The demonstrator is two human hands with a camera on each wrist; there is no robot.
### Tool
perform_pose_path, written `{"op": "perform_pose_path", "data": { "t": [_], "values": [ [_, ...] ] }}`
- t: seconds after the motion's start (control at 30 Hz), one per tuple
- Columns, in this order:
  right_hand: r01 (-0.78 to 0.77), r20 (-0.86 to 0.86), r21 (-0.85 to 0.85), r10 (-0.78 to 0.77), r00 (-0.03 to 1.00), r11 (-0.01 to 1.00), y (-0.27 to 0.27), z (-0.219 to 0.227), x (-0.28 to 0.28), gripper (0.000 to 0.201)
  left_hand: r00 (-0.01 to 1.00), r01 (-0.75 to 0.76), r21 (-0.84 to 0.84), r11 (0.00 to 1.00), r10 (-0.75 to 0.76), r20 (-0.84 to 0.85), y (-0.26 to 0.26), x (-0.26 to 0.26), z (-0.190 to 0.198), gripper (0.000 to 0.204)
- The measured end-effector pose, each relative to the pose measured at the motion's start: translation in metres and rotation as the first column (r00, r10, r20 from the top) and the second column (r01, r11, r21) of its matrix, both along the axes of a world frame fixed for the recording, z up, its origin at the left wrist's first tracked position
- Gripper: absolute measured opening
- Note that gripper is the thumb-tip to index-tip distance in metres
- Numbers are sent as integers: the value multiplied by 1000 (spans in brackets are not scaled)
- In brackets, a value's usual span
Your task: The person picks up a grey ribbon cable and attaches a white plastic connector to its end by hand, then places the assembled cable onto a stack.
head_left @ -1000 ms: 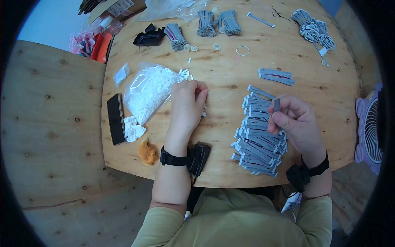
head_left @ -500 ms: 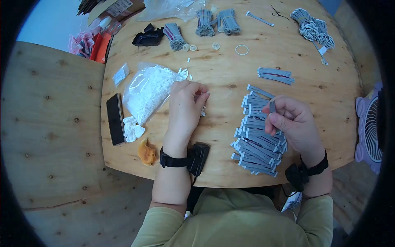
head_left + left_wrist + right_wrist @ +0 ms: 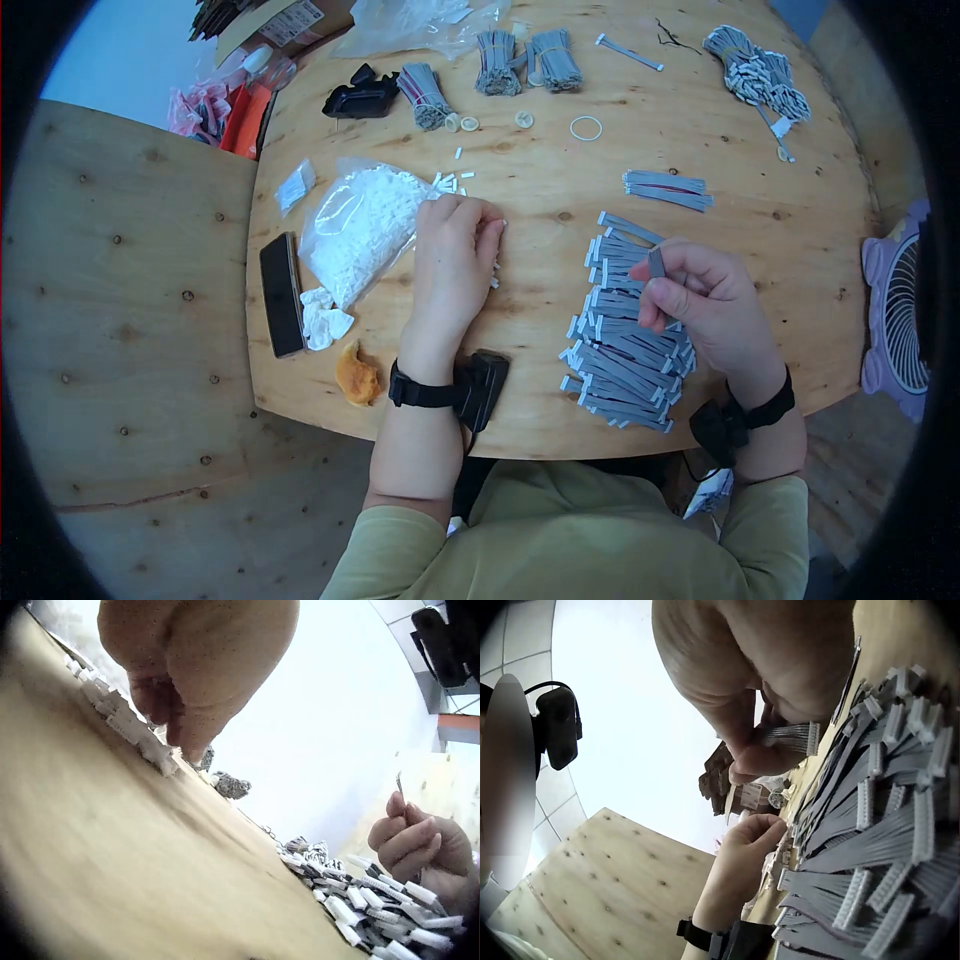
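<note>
1. Plywood table (image 3: pixel 540 420), seen from above — a pile (image 3: pixel 630 340) of grey ribbon cables lies nearest the person.
2. Right hand (image 3: pixel 705 300) pinches one cable (image 3: pixel 656 263) upright over the pile; light, limp — likely best held by its stiff connector.
3. Left hand (image 3: pixel 455 262), fingertips curled, picks at tiny white connectors (image 3: pixel 448 182) beside the bag (image 3: pixel 360 225).

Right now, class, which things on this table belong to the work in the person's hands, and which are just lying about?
In use:
right hand holding a grey ribbon cable
pile of ribbon cables
left hand at the small white connectors
bag of white connectors

Lying about:
black phone
rubber band
purple fan
</note>
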State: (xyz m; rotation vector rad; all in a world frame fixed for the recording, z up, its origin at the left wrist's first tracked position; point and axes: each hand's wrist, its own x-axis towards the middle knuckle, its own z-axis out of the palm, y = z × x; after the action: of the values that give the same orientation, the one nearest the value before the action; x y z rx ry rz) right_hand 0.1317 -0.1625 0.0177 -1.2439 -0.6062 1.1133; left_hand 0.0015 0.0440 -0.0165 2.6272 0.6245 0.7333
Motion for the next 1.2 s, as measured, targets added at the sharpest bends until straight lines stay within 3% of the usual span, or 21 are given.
{"op": "perform_pose_path", "data": {
  "t": [0.03,0.07,0.13,0.17,0.23,0.33,0.6,0.7,0.8,0.9,1.2],
  "values": [
    [-3,-9,-6,3,1000,1000,0,0,0,15,1000,-1,-18,1000,2,12,-1,0,2,7],
    [-4,-15,-11,4,1000,1000,0,-1,0,15,999,-29,-222,975,34,19,-5,1,8,6],
    [-4,-28,-16,3,1000,1000,-1,1,0,15,996,-68,-598,799,91,9,-16,2,20,4],
    [-5,-34,-14,4,999,1000,0,2,-1,14,990,31,-696,717,76,123,-21,3,19,3],
    [3,-39,-31,-4,999,1000,-1,3,-2,12,938,244,-822,514,92,336,-31,4,18,1],
    [12,-19,-73,-13,1000,997,0,5,-1,9,932,350,-908,229,9,362,-41,1,20,3],
    [-44,-53,-42,42,998,998,-3,6,-5,9,925,376,-922,95,-100,367,-66,2,27,10],
    [-64,-63,-20,63,996,998,-2,8,-10,8,927,354,-935,16,-140,349,-69,2,29,12],
    [-87,-33,-37,85,996,996,-2,8,-10,7,937,324,-937,-127,-96,337,-73,1,25,15],
    [-98,-19,-50,98,995,994,-1,10,-10,7,945,297,-942,-158,-95,314,-73,0,25,15],
    [-48,-40,-63,45,998,997,-1,9,-11,6,929,348,-936,-59,-114,353,-74,-1,25,13]
  ]
}}
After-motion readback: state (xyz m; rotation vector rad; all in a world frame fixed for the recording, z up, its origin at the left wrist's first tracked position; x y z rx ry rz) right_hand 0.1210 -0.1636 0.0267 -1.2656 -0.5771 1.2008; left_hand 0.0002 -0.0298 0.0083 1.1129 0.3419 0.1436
